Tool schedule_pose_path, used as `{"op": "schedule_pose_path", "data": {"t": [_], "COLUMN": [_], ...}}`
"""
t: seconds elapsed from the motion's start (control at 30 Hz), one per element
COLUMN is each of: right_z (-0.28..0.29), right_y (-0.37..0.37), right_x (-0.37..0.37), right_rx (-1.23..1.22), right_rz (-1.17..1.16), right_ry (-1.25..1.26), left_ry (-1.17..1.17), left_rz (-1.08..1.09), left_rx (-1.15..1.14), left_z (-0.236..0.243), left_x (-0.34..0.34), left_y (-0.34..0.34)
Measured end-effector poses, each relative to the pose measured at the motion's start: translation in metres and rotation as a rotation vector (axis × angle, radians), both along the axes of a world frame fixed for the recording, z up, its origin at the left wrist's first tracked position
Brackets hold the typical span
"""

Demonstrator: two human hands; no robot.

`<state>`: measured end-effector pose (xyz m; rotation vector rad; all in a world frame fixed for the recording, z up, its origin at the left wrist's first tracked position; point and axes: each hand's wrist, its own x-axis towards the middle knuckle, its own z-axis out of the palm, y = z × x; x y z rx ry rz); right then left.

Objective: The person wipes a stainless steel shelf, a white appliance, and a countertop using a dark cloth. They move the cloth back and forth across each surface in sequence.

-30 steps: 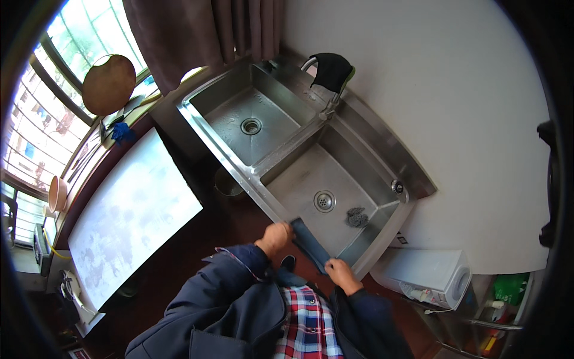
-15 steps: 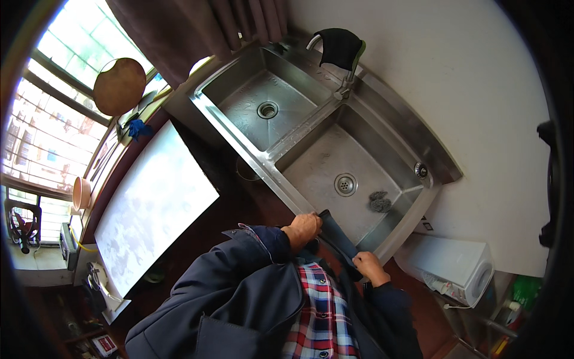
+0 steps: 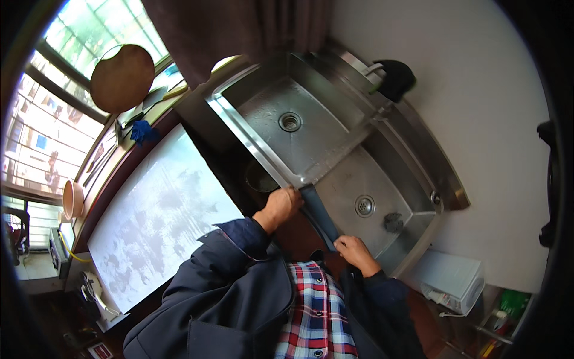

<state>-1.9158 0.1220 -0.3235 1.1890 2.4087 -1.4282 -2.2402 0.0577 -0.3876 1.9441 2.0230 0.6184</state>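
A dark blue-grey cloth (image 3: 320, 216) stretches between my two hands along the front rim of a steel double sink (image 3: 239, 128). My left hand (image 3: 279, 207) is closed on its far left end, by the divider between the basins. The near end is pinched in the fingers of my right hand (image 3: 356, 250), beside the right basin. Inside that basin lies a grey scouring pad (image 3: 393, 222), to the right of the drain (image 3: 365, 206). Droplets wet the left basin around its own drain (image 3: 290, 122).
A black cloth (image 3: 396, 79) hangs over the faucet behind the sink. On my left stands a white, smudged tabletop (image 3: 161, 221). The windowsill holds a round wooden board (image 3: 122, 78), a blue rag (image 3: 142, 131) and a pinkish pot (image 3: 73, 199). A white appliance (image 3: 453, 275) sits at right.
My view has shifted, so the sink appears farther right. My left hand has moved left along the rim toward the divider, with the cloth still held between both hands.
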Motion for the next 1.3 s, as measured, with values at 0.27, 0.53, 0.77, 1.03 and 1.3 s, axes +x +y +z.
{"op": "schedule_pose_path", "data": {"t": [0.27,0.53,0.77,1.03,1.3], "right_z": [-0.033,-0.026,-0.074,-0.101,-0.094], "right_y": [0.032,0.009,-0.031,-0.076,-0.087], "right_x": [-0.230,-0.298,-0.360,-0.340,-0.397], "right_rx": [0.248,0.189,0.239,0.180,0.328], "right_rz": [0.034,0.091,0.345,0.821,0.825], "right_ry": [0.109,0.286,0.392,0.031,0.298], "left_ry": [0.091,-0.090,-0.231,-0.364,-0.263], "left_rz": [0.196,0.415,1.022,1.154,1.242], "left_rx": [-0.123,0.066,-0.100,-0.362,-0.366], "left_z": [0.007,0.063,0.008,-0.008,0.010], "left_x": [-0.199,-0.258,-0.183,-0.060,-0.106], "left_y": [0.046,-0.031,-0.223,-0.320,-0.323]}}
